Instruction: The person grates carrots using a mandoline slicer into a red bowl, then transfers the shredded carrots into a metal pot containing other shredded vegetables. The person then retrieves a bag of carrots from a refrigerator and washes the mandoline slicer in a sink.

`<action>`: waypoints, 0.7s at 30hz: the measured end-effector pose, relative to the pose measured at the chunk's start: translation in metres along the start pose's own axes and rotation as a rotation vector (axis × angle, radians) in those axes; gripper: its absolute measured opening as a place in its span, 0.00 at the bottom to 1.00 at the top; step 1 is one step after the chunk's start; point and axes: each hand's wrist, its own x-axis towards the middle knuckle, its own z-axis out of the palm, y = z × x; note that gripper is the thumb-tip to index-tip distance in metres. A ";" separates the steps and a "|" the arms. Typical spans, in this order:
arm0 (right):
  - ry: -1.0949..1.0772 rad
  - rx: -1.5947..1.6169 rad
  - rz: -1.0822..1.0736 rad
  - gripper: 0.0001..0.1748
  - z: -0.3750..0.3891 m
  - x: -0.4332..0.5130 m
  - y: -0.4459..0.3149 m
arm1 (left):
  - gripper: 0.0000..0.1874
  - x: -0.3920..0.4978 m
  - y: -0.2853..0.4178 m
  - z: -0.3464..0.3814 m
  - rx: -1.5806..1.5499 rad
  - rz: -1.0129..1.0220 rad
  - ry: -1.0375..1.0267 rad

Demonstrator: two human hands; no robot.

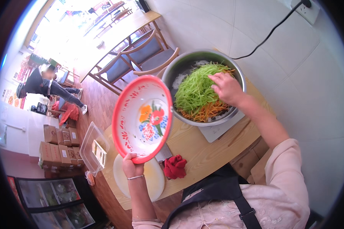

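My left hand grips the red rim of a white enamel basin with a flower print, tilted on edge above the table. Nothing but a few small bits shows inside it. My right hand is over a stainless steel bowl, its fingers apart at a heap of light green vegetable shreds. Orange shreds, probably carrot, lie under the green ones. Some white stuff shows by the bowl's wall. Below the basin is a round white cutting board, partly hidden.
A flat white appliance sits under the bowl on the wooden table. Beside the board lie a red cloth and a partly covered blade. A clear plastic container stands left. A black cord runs along the wall. A person sits far left.
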 end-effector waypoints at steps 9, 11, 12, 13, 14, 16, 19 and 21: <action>-0.540 -0.266 0.116 0.30 0.054 0.077 -0.013 | 0.31 -0.035 -0.016 -0.036 0.033 0.184 0.067; -0.374 -0.198 0.035 0.18 0.014 0.083 -0.036 | 0.30 -0.058 -0.004 -0.043 0.084 0.275 0.133; -0.332 -0.162 0.086 0.17 0.001 0.084 -0.037 | 0.30 -0.063 0.000 -0.049 0.114 0.297 0.153; -0.261 0.074 0.138 0.16 0.002 0.081 -0.030 | 0.31 -0.066 -0.002 -0.053 0.140 0.321 0.167; -0.193 0.293 0.202 0.15 -0.003 0.076 -0.026 | 0.31 -0.067 -0.006 -0.057 0.162 0.326 0.174; -0.152 0.176 0.135 0.14 -0.007 0.060 -0.025 | 0.31 -0.068 -0.013 -0.070 0.127 0.295 0.208; -0.069 -0.320 -0.077 0.13 -0.003 0.010 -0.055 | 0.32 -0.067 -0.013 -0.097 0.087 0.267 0.196; 0.019 0.126 0.089 0.14 0.003 -0.017 -0.086 | 0.32 -0.068 -0.017 -0.102 0.035 0.240 0.224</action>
